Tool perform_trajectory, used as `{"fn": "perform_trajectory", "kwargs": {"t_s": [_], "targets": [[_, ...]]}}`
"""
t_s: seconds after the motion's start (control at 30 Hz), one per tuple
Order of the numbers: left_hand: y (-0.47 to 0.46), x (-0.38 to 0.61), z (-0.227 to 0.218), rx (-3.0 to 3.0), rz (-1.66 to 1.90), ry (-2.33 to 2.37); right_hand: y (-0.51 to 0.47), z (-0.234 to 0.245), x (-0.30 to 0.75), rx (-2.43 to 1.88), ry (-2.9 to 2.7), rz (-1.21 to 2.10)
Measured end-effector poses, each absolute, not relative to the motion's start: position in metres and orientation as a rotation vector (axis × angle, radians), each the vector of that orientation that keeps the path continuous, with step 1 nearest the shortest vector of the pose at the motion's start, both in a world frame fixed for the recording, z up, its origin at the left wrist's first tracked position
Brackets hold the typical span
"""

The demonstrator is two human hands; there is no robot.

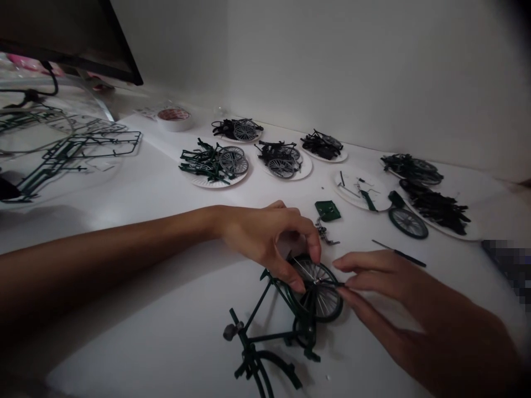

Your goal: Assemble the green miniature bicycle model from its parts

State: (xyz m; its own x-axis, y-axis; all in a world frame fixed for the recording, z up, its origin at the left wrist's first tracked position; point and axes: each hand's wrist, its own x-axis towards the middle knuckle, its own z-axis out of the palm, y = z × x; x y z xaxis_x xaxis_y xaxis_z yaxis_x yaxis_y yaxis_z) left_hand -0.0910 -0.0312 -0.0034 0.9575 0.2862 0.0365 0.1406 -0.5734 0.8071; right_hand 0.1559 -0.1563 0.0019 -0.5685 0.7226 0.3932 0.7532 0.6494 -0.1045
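Observation:
A dark green model bicycle frame (271,336) lies on its side on the white table, with a spoked wheel (327,307) at its rear end. My left hand (274,237) is closed in a pinch, thumb and forefinger on the wheel and the frame's rear part. My right hand (398,298) comes in from the right. Its thumb and fingers close at the tip of a thin dark part (329,283) near the wheel's hub; I cannot make out what this part is. The fork and handlebar end of the frame points toward me.
Beyond my hands lie a green flat piece (327,210), small metal parts (326,232), a thin screwdriver-like tool (400,254) and a loose wheel (409,223). Paper plates (215,182) with bicycle parts line the back. Left are sprue frames (83,149), a tape roll (174,119) and a monitor (62,33).

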Motion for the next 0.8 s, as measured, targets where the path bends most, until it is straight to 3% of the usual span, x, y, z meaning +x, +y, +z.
{"fn": "perform_trajectory", "kwargs": {"t_s": [0.2, 0.3, 0.43, 0.67, 0.8], "targets": [[-0.033, -0.090, -0.003, 2.178, 0.185, 0.343, -0.135, 0.020, 0.199, -1.615, -2.248, -0.319], [-0.034, -0.091, -0.003, 2.180, 0.182, 0.375, -0.122, 0.020, 0.228, -1.694, -2.350, -0.103], [-0.035, -0.093, -0.003, 2.167, 0.169, 0.410, -0.111, 0.011, 0.252, -1.936, -2.340, -0.063], [-0.035, -0.093, -0.002, 2.171, 0.158, 0.415, -0.113, 0.018, 0.243, -1.955, -2.228, -0.040], [-0.036, -0.092, 0.000, 2.181, 0.181, 0.369, -0.116, 0.025, 0.234, -1.728, -2.110, 0.036]]}}
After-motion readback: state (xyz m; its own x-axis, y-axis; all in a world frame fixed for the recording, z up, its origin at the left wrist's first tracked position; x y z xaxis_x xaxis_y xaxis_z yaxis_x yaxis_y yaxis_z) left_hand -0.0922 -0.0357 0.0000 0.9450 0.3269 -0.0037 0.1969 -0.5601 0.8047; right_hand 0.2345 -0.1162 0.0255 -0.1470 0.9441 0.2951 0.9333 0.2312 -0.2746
